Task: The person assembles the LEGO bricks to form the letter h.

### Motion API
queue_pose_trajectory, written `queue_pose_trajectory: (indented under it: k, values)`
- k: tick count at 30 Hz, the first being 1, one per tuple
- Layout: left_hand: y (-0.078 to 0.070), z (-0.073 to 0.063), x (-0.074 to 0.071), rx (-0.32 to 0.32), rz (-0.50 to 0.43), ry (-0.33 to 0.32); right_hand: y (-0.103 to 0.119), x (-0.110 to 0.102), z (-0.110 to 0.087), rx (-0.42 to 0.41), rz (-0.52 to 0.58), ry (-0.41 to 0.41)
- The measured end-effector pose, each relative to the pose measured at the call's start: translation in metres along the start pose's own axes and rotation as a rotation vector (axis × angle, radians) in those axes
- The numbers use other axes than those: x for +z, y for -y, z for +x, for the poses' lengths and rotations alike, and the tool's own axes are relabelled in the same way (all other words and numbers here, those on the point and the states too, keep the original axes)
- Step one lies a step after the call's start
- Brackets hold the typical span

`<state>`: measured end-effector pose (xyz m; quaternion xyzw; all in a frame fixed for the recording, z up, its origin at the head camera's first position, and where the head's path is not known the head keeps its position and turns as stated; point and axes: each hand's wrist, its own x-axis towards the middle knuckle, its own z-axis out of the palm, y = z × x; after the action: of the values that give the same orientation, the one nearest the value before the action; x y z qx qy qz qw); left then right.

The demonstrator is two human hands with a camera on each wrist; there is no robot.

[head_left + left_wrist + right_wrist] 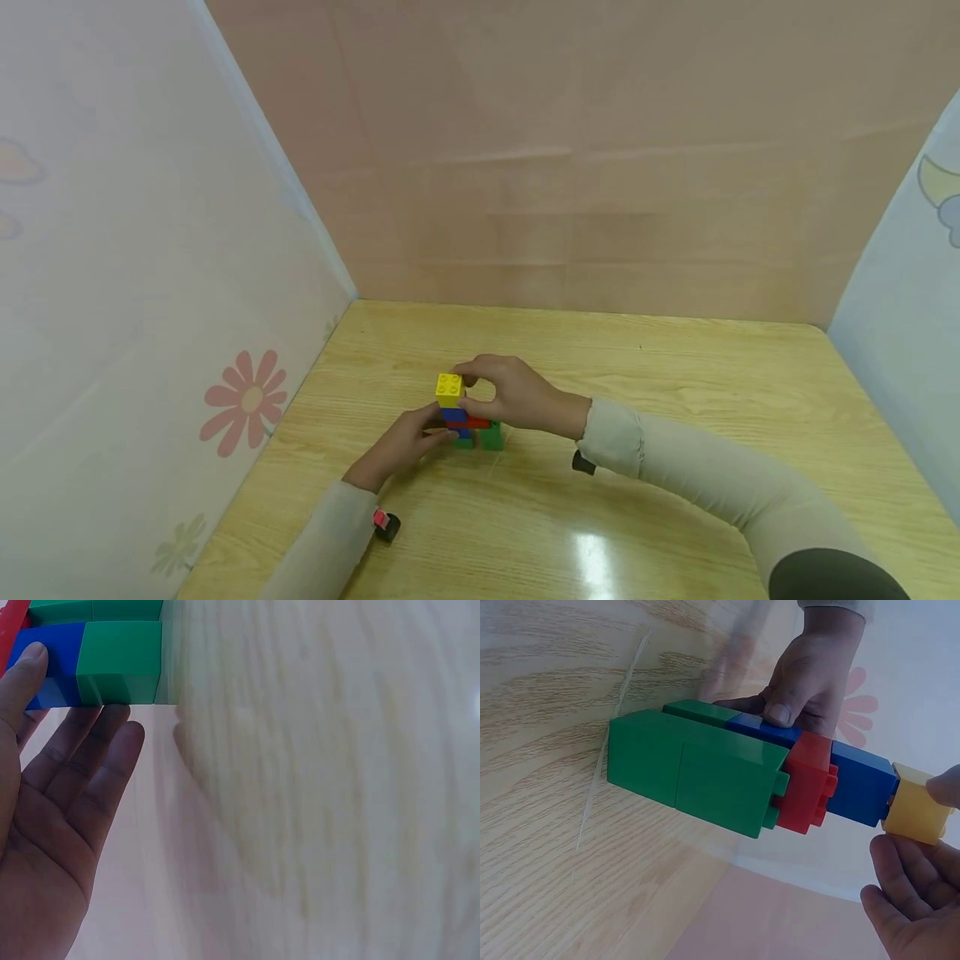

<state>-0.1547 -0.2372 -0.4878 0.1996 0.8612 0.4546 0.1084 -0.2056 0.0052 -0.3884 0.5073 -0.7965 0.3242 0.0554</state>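
Observation:
A small structure of toy building bricks stands on the table. One leg is two stacked green bricks (705, 769); the other has a green brick (120, 664) under a blue brick (60, 671). Across both legs lies a red brick (806, 780), with an upper blue brick (859, 784) on one end. At the top is a yellow brick (450, 392), which my right hand (517, 396) pinches between thumb and fingers. A narrow gap shows between yellow and upper blue. My left hand (401, 442) pinches the lower blue brick, thumb on its near face and fingers behind.
The wooden table (675, 367) extends around the bricks to a brown back wall (570, 167). A pale wall with a flower print (251, 400) rises at the left, another pale wall (907, 275) at the right. Dark devices are worn at both wrists.

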Motion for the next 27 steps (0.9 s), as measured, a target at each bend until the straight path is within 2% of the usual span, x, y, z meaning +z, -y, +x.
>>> queue_pose_trajectory:
  k: [10, 27]
  values:
    - [-0.0011, -0.0005, -0.0007, -0.004, -0.006, -0.008, 0.0004, 0.0018, -0.0002, 0.000, 0.013, -0.011]
    - [0.0023, -0.0009, -0.0010, 0.001, 0.007, -0.012, 0.0038, 0.0012, 0.0035, -0.010, -0.081, 0.040]
